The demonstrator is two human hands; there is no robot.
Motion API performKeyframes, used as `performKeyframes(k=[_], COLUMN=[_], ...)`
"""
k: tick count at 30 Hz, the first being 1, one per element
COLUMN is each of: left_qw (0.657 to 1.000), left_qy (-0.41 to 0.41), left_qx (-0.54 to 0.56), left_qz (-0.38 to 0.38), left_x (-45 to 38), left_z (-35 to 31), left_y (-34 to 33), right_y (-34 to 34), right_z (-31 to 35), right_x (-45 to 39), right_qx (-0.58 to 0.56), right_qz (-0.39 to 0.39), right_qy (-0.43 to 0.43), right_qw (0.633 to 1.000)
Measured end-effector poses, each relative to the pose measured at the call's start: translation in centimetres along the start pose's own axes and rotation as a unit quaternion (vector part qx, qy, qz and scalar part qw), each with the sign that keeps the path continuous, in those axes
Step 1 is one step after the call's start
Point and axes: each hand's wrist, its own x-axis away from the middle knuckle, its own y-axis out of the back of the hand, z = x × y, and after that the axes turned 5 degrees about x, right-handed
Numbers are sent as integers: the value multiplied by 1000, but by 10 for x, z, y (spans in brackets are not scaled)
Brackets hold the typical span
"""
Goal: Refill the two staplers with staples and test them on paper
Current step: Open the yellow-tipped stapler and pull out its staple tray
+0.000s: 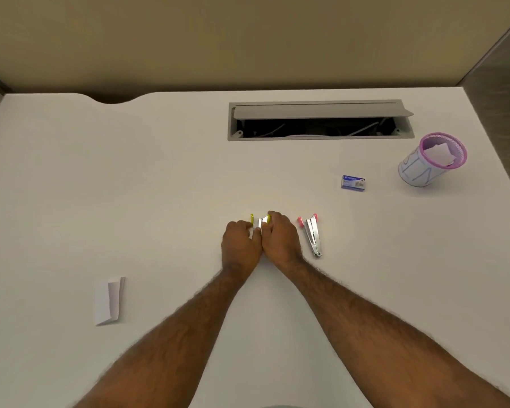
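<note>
Yellow stapler (260, 222) sits mid-desk, and I have both hands curled on it — left hand (241, 245) gripping one side, right hand (280, 240) pinching the other, its metal top showing between my fingertips. I judge I am opening or seating the magazine; I should steady the base and work the channel straight, not twisted. Just right of it lies the pink stapler (311, 234), splayed open. Farther right is the staple box (353, 183), and the folded paper (109, 300) waits well left on the white desk (159, 187).
</note>
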Motion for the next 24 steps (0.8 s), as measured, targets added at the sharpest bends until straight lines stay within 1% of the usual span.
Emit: performKeyframes(k=[5,8,12,15,17,20,22,24], left_qw=[999,999,989,985,966,916,890,881], left_qy=[38,38,58,45,74,151,176,180], left_qx=[0,34,132,157,233,353,405,425], left_qz=[-15,-17,24,46,82,117,113,105], left_x=[0,2,4,12,22,36,42,48], left_z=[-1,-2,-4,-4,-6,-14,-18,-21], left_y=[-3,-2,3,6,6,2,0,0], right_y=[-3,-3,-1,-1,-2,-3,-2,1], right_z=[-4,-3,0,-1,-1,1,3,3], right_x=[0,4,14,21,25,31,36,41], right_qx=[20,-14,-89,-121,-136,-129,-118,-122], right_qz=[-12,-21,-30,-36,-31,-23,-23,-42], right_qy=[18,25,26,-5,-44,-94,-88,-70], right_qw=[1000,999,995,992,989,987,989,989])
